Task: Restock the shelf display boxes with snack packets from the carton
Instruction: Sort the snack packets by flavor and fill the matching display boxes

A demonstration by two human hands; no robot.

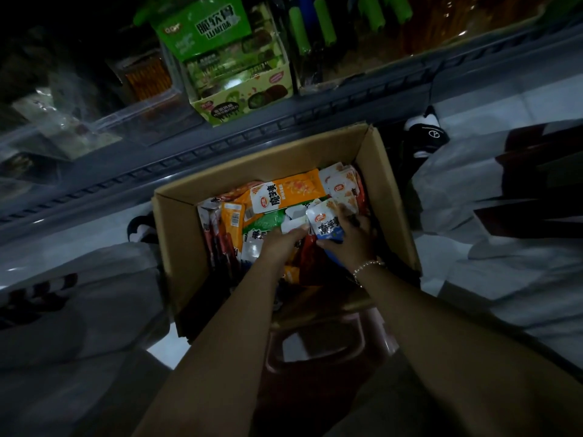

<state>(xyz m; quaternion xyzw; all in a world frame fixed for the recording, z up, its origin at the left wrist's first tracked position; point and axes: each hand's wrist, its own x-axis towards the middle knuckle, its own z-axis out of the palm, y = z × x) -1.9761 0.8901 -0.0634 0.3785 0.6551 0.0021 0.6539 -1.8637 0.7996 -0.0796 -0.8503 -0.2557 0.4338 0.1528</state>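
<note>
While both forearms reach down from the near edge, the open carton [391, 197] sits on the floor just below the shelf rail [252, 134], and everything else is placed from it. Inside the carton lies a jumble of snack packets: a large orange bag [293, 192] toward its far side, a stack of small white packets [342, 184] in the far right corner, and dark red packets [217, 238] along its left wall. The right hand [351, 239], a bead bracelet [367, 268] at its wrist, grasps a small white-and-blue packet [326, 223] near the carton's right wall, fingers curled round it. The left hand [279, 244] rests in the middle of the carton on the packets; whether it grips one I cannot tell. Beyond the carton, on the shelf, a green display box [243, 99] stands upright with packets in it. A shoe [426, 130] shows to the carton's far right.
</note>
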